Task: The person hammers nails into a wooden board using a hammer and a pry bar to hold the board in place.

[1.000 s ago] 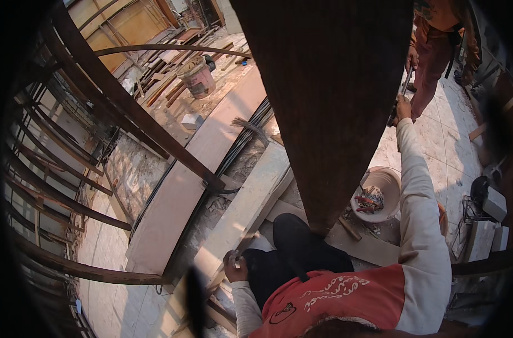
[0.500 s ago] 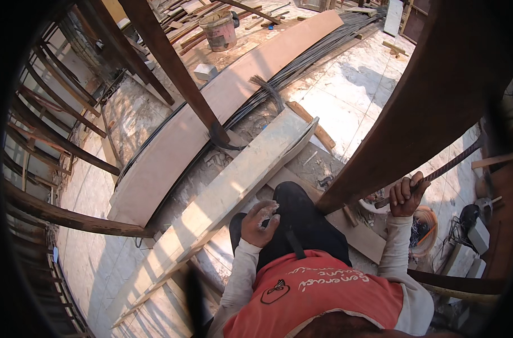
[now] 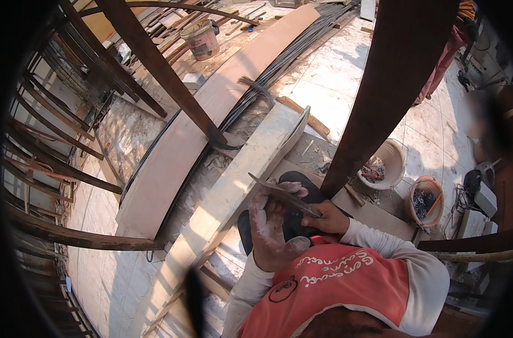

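Observation:
My right hand [image 3: 331, 218] is closed around a dark steel bar [image 3: 284, 196], whose flat, pointed end reaches to the left in front of my chest. My left hand [image 3: 270, 231] is palm up and dusty, its fingers stretched and its thumb apart. The bar crosses over the left fingers; whether it touches them I cannot tell. Just beyond the hands lies a long pale wooden beam [image 3: 234, 174], running diagonally from lower left to upper right. Close to my right knee, a dark upright post [image 3: 380, 96] rises toward the top.
Two buckets stand at right: a pale one [image 3: 393, 163] with small items and an orange one [image 3: 437, 194] with nails. Beyond the beam lie a curved board [image 3: 172, 158] and steel rods [image 3: 290, 56]. Dark slanted posts [image 3: 155, 67] stand left. Another person's trouser leg [image 3: 445, 62] shows upper right.
My right hand has swung the bar from the far right to in front of my chest. My left hand has uncurled and turned palm up. The view has shifted rightward, bringing the other person into sight.

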### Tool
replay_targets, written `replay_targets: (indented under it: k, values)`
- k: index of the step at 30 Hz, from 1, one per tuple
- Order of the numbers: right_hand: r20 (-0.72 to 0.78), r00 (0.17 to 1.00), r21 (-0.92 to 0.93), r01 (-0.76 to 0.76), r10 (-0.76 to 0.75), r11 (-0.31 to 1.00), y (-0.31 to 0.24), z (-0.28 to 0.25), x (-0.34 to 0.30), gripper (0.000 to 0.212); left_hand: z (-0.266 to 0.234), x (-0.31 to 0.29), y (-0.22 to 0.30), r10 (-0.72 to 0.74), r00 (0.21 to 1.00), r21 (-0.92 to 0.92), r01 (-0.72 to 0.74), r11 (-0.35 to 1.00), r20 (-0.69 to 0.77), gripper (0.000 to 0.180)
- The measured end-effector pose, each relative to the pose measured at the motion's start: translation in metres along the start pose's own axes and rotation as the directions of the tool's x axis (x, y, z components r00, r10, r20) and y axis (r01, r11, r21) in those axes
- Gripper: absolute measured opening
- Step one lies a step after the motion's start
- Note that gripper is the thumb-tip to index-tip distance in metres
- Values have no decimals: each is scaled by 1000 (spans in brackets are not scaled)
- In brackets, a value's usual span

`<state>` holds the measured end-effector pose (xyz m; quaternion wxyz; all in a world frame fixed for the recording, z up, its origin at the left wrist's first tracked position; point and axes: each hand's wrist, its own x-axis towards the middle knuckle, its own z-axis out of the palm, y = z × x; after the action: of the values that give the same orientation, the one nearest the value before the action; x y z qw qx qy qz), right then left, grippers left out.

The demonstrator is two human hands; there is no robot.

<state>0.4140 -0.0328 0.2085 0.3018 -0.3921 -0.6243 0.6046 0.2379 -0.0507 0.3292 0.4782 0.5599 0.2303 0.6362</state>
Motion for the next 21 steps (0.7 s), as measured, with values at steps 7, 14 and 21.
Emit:
replay_targets:
  k: [7, 14, 21]
  values:
    - [193, 961, -262, 244, -198, 934, 18, 37, 75, 40, -45, 9, -3, 64, 899, -120, -128, 985, -433, 33]
    - [85, 967, -724, 226, -241, 652, 107, -5, 59, 44, -76, 72, -26, 84, 791, 1, -106, 994, -607, 30]
    - [-15, 943, -675, 235, -332, 699, 123, -20, 65, 23, -57, 147, -93, 95, 834, 49, -82, 995, -544, 30]
